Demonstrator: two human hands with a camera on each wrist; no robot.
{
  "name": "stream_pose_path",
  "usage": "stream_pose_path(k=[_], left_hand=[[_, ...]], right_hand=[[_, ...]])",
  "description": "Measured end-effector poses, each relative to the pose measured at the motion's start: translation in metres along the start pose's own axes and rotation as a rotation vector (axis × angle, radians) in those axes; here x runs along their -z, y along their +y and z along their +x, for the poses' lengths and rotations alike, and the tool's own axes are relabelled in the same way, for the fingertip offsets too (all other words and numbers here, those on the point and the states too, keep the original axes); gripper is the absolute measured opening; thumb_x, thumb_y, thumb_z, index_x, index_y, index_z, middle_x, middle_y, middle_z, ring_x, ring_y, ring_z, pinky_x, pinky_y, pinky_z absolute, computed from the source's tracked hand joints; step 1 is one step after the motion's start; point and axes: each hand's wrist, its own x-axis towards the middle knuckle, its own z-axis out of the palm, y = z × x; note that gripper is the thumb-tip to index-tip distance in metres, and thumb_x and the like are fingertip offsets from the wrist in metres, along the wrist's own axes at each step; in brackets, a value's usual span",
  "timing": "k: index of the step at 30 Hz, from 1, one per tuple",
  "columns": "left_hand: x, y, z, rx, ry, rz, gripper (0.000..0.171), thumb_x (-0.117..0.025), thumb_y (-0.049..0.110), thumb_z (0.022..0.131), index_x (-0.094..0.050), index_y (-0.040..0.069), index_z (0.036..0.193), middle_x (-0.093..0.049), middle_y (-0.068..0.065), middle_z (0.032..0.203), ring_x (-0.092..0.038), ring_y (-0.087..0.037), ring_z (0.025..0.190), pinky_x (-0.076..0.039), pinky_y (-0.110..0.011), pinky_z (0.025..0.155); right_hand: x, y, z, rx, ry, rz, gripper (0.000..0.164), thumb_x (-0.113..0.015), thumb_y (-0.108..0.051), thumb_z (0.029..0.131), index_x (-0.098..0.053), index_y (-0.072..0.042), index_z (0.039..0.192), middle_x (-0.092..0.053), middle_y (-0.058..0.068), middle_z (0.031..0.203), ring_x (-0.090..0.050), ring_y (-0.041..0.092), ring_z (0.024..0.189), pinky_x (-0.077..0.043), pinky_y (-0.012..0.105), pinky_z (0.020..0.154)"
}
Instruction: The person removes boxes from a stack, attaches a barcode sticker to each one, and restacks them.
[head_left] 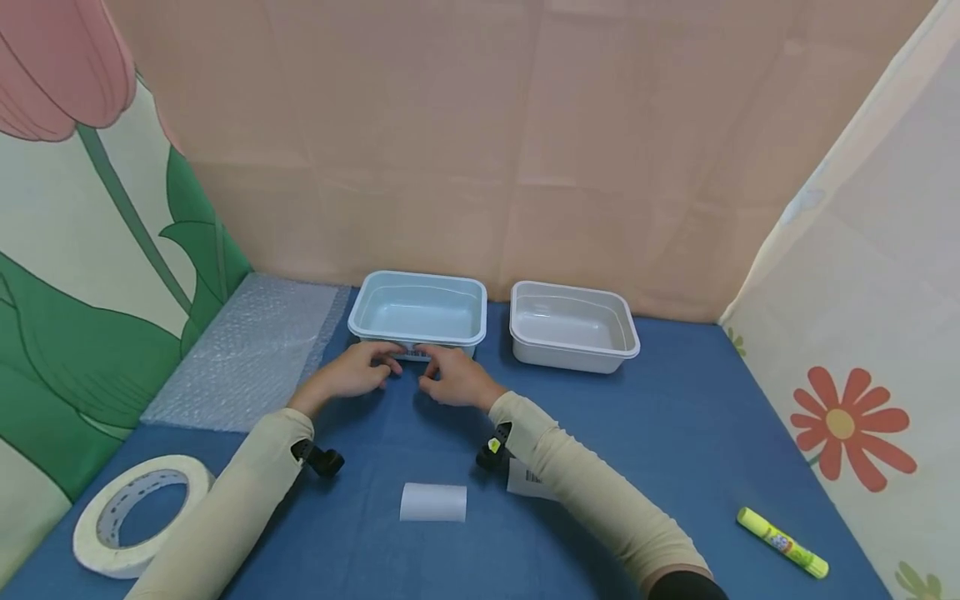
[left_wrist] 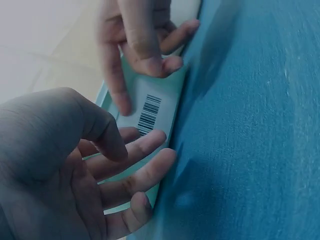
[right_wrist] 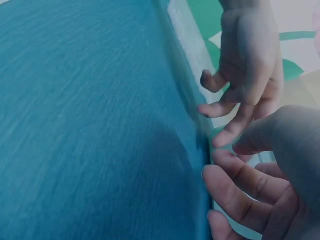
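Note:
A light blue plastic container (head_left: 418,312) stands at the back of the table. On its near side wall is a white barcode label (left_wrist: 150,112), partly covered by fingers in the head view. My left hand (head_left: 352,369) reaches the label's left end, its fingers loosely extended against the wall. From the other side, my right hand (head_left: 453,377) touches the label's right end with an extended index finger. Both thumbs stand off from the fingers. In the right wrist view the hands nearly meet, and the label is hidden behind them.
Right of the blue container is a pale grey one (head_left: 577,321). Bubble wrap (head_left: 232,358) lies at the left, with a tape roll (head_left: 93,525) nearer. A curled white paper (head_left: 433,503), another barcode label (head_left: 527,482) by the right sleeve and a yellow glue stick (head_left: 782,542) lie in front.

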Motion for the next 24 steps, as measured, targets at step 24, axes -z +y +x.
stream_pose_path(k=[24], left_hand=[[0.005, -0.011, -0.012, 0.017, 0.035, -0.007, 0.06, -0.043, 0.0, 0.101, -0.03, 0.001, 0.159, -0.069, -0.023, 0.119, -0.068, -0.022, 0.08, -0.049, -0.033, 0.062]], right_hand=[[0.014, 0.016, -0.018, -0.109, -0.006, 0.044, 0.062, -0.064, -0.02, 0.101, -0.04, -0.008, 0.157, -0.075, 0.003, 0.089, -0.067, 0.011, 0.059, -0.052, 0.025, 0.058]])
